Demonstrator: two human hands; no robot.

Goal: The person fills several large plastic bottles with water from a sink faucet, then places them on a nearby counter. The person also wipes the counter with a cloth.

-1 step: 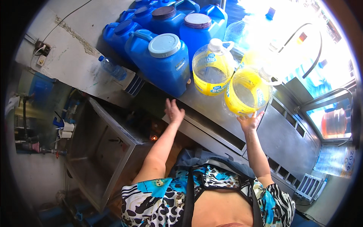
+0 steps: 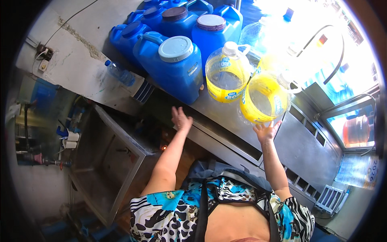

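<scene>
My right hand (image 2: pixel 267 130) is at the near base of a clear plastic jug with a yellow label (image 2: pixel 254 112), its fingers spread; contact with the jug is hard to make out. A second yellow-labelled jug (image 2: pixel 219 90) with a white cap stands just left of it on the metal counter. My left hand (image 2: pixel 181 119) hangs over the gap in front of the counter, fingers apart and nothing in them. Closest beyond it is a large blue canister (image 2: pixel 181 80) with a pale grey lid.
More blue canisters (image 2: pixel 173 24) crowd the far side. A small water bottle (image 2: pixel 120 74) lies on the left ledge. A metal sink basin (image 2: pixel 109 161) sits at the left. Bright glare hides the far right, above a red container (image 2: pixel 356 131) seen through glass.
My left hand has shifted slightly left, away from the counter's edge. My right hand and the jugs look almost the same.
</scene>
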